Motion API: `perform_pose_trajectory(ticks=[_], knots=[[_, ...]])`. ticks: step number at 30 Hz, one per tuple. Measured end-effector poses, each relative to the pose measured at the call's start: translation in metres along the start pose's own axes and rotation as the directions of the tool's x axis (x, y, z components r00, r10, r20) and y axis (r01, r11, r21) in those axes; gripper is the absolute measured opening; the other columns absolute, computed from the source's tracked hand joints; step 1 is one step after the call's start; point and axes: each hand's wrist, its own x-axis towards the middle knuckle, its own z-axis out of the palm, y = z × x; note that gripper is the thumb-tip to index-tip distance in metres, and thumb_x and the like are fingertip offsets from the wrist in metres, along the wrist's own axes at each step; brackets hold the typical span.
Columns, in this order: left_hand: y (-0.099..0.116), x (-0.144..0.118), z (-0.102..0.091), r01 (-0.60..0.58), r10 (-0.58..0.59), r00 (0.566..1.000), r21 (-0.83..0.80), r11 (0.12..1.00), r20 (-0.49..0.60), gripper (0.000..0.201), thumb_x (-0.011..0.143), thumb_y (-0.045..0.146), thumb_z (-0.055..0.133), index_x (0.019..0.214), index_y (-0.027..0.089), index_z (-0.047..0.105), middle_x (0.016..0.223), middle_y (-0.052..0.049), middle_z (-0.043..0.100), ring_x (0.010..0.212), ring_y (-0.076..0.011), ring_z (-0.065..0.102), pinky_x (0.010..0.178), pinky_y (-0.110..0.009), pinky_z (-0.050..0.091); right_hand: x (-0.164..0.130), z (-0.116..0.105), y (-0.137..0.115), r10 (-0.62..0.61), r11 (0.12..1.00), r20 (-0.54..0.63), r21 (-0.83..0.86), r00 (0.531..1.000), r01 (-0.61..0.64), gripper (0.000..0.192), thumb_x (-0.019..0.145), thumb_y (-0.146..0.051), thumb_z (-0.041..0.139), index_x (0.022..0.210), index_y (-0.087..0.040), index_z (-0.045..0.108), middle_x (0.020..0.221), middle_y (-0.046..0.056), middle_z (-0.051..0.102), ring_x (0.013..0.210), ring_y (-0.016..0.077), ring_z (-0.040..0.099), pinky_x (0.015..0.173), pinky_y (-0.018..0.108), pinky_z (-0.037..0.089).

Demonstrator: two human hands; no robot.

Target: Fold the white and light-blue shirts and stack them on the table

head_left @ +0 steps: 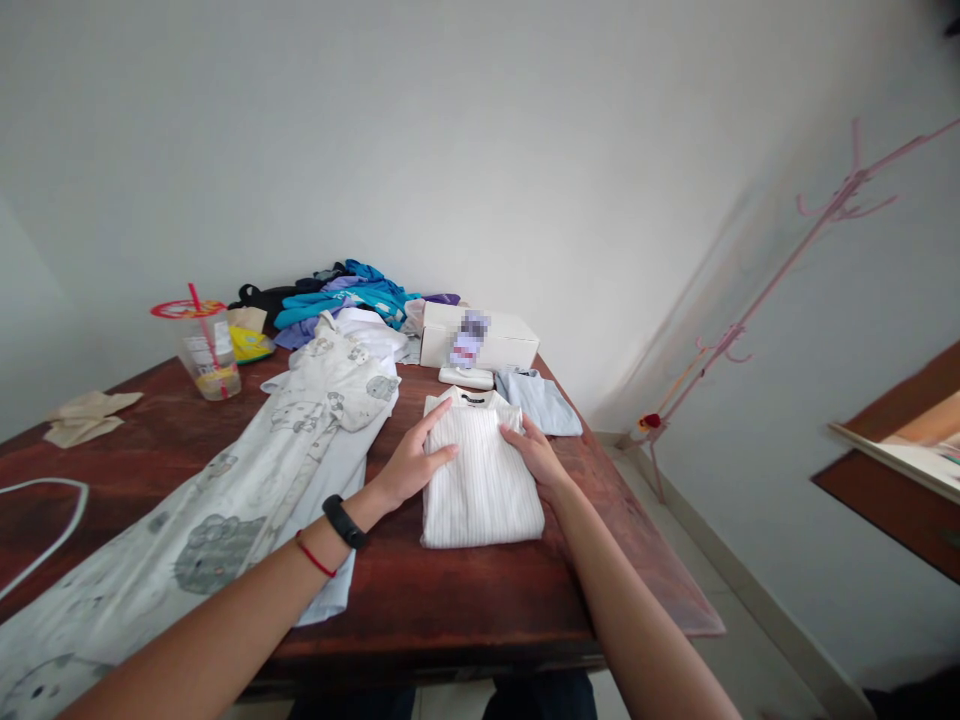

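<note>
A white striped shirt (484,490), folded into a neat rectangle with its collar at the far end, lies on the dark wooden table (427,620). My left hand (411,465) grips its left edge, thumb and index finger apart on the top layer. On the opposite edge, my right hand (536,455) holds the shirt with the thumb on top; some fingers of both hands are hidden. To the left stretches a long white garment with grey cat prints (217,545), over other pale cloth. Beyond the shirt's right corner sits a folded light-blue garment (544,402).
At the back stand a white box (502,338) and a heap of blue, purple and black clothes (345,295). A plastic cup with a red straw (210,355), a yellow packet (251,345), a beige cloth (90,415) and a white cable (79,510) lie left. Right is a pink coat stand (780,265).
</note>
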Motion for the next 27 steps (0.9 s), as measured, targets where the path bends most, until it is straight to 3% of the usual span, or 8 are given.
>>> perform_pose_trajectory(ticks=[13,21,27], knots=[[-0.01,0.002,0.0,0.038,-0.036,0.999,0.062,0.997,-0.04,0.077,0.083,0.03,0.073,0.154,0.016,0.045,0.159,-0.01,0.043,0.147,-0.0296,0.039,0.123,-0.038,0.025,0.004,-0.003,0.005,0.007,1.0,-0.004,-0.023,1.0,-0.007,0.047,0.08,-0.044,0.074,0.122,-0.025,0.064,0.112,0.005,0.077,0.108,0.0309,0.071,0.094,0.046,0.057],[-0.027,0.005,-0.002,0.026,-0.021,0.999,0.118,0.993,-0.051,0.082,0.081,0.028,0.073,0.156,0.017,0.04,0.161,-0.012,0.039,0.149,-0.0293,0.035,0.124,-0.04,0.022,0.005,-0.002,0.007,0.007,1.0,-0.008,-0.018,1.0,-0.007,0.038,0.08,-0.041,0.073,0.115,-0.025,0.066,0.109,0.004,0.077,0.105,0.0294,0.072,0.093,0.044,0.057],[-0.025,0.004,-0.002,0.03,-0.02,0.998,0.159,0.987,-0.062,0.083,0.082,0.028,0.071,0.157,0.016,0.037,0.163,-0.012,0.037,0.15,-0.029,0.033,0.125,-0.04,0.021,0.004,-0.002,0.005,0.004,1.0,0.005,-0.017,1.0,-0.004,0.041,0.082,-0.042,0.07,0.119,-0.025,0.065,0.11,0.005,0.077,0.105,0.0299,0.072,0.093,0.045,0.057]])
